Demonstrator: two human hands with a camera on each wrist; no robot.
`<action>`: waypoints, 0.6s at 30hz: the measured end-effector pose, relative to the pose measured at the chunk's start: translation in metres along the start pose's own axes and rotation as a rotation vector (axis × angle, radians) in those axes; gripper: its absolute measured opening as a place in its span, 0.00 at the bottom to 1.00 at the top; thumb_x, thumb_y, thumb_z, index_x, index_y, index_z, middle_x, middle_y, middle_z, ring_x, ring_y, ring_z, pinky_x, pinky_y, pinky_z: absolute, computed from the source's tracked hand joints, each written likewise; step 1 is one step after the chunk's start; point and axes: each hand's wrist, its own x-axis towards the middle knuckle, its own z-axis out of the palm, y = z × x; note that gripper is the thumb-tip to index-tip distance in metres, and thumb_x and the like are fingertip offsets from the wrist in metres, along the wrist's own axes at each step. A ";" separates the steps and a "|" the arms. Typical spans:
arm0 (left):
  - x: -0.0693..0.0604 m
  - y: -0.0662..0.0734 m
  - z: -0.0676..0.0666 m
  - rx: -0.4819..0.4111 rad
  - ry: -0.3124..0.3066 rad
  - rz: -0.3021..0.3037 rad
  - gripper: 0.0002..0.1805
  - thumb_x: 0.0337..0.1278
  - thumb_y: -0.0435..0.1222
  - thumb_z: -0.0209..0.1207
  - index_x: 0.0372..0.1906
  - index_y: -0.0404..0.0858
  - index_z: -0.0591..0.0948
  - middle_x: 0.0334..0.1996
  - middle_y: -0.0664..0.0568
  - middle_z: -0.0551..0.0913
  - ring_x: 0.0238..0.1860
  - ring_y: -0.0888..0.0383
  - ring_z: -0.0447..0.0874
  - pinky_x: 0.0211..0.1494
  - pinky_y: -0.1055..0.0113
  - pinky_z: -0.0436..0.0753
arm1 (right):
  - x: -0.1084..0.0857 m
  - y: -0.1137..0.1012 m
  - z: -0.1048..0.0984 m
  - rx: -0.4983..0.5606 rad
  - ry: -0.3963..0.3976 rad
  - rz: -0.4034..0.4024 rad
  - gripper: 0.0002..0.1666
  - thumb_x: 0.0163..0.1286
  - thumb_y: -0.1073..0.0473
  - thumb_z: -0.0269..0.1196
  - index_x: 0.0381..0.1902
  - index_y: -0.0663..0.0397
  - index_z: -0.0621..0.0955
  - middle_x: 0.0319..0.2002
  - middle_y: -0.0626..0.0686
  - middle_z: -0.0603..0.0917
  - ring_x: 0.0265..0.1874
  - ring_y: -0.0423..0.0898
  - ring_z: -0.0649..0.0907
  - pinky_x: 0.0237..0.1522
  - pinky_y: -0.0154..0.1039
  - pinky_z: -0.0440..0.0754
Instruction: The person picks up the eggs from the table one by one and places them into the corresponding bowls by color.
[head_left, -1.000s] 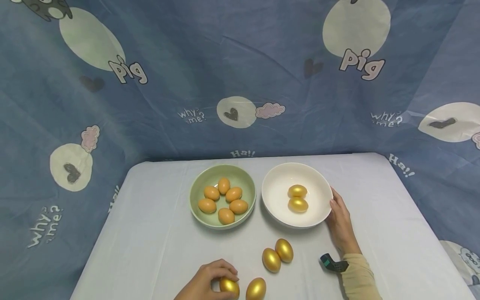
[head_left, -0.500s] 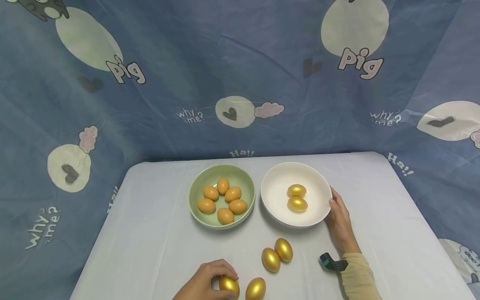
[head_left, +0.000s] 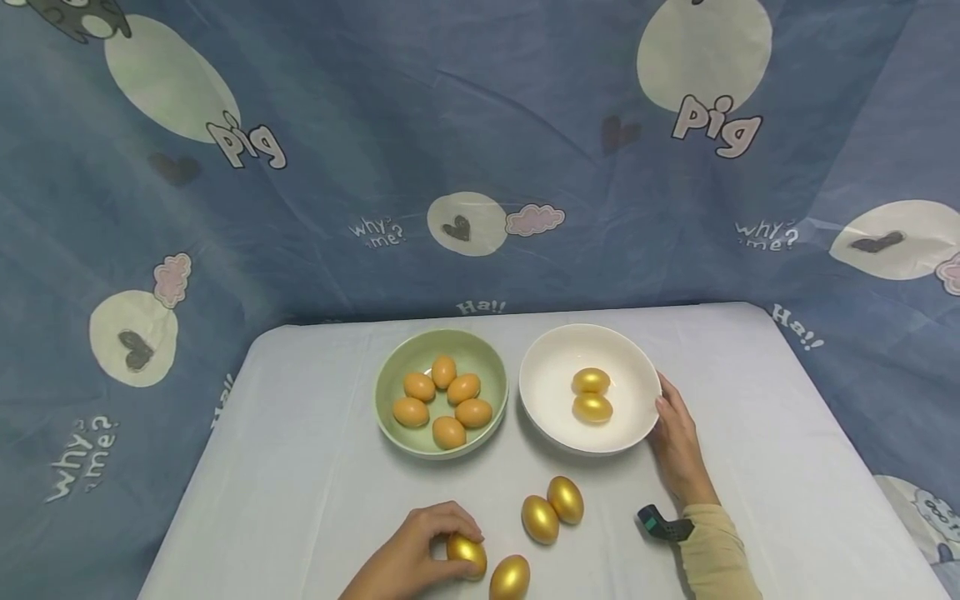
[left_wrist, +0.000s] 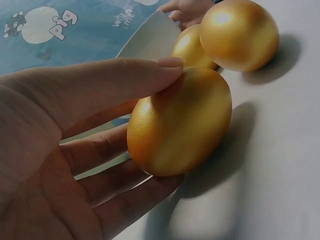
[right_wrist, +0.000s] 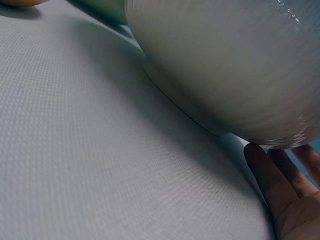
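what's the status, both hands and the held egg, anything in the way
Left hand pinching gold egg. Right hand against white bowl. Two loose eggs near the line from held egg to bowl.

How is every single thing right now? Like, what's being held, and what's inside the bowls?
Left hand: pinching one golden egg
Right hand: touching the white bowl's side
White bowl: upright, two golden eggs inside
Green bowl: upright, six orange-brown eggs inside
Three other golden eggs: loose, outside both bowls
Black gadget: at the right wrist
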 end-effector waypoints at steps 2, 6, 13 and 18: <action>0.003 0.000 -0.001 0.009 0.010 0.013 0.13 0.55 0.48 0.73 0.44 0.50 0.88 0.42 0.65 0.88 0.46 0.71 0.84 0.57 0.71 0.85 | 0.000 0.000 0.000 0.003 -0.001 0.001 0.34 0.85 0.40 0.43 0.83 0.35 0.55 0.84 0.46 0.54 0.82 0.53 0.59 0.66 0.19 0.72; 0.011 0.002 -0.003 0.020 0.029 0.048 0.13 0.54 0.46 0.75 0.44 0.50 0.88 0.41 0.65 0.88 0.45 0.70 0.84 0.56 0.71 0.85 | 0.000 0.000 0.001 0.003 -0.002 0.004 0.34 0.84 0.40 0.43 0.83 0.35 0.56 0.84 0.46 0.54 0.82 0.53 0.59 0.66 0.19 0.72; 0.027 0.011 -0.011 0.012 0.032 0.052 0.16 0.52 0.46 0.75 0.44 0.46 0.89 0.43 0.63 0.88 0.47 0.69 0.84 0.56 0.70 0.86 | 0.000 -0.001 0.001 -0.017 0.010 0.001 0.34 0.84 0.39 0.43 0.83 0.34 0.56 0.84 0.45 0.55 0.82 0.53 0.60 0.65 0.19 0.72; 0.041 0.018 -0.017 -0.009 0.014 0.042 0.15 0.53 0.45 0.75 0.46 0.48 0.89 0.44 0.63 0.88 0.48 0.68 0.84 0.57 0.70 0.86 | -0.001 -0.001 0.001 -0.018 0.013 0.004 0.34 0.84 0.38 0.43 0.83 0.34 0.56 0.84 0.45 0.55 0.82 0.54 0.60 0.66 0.19 0.72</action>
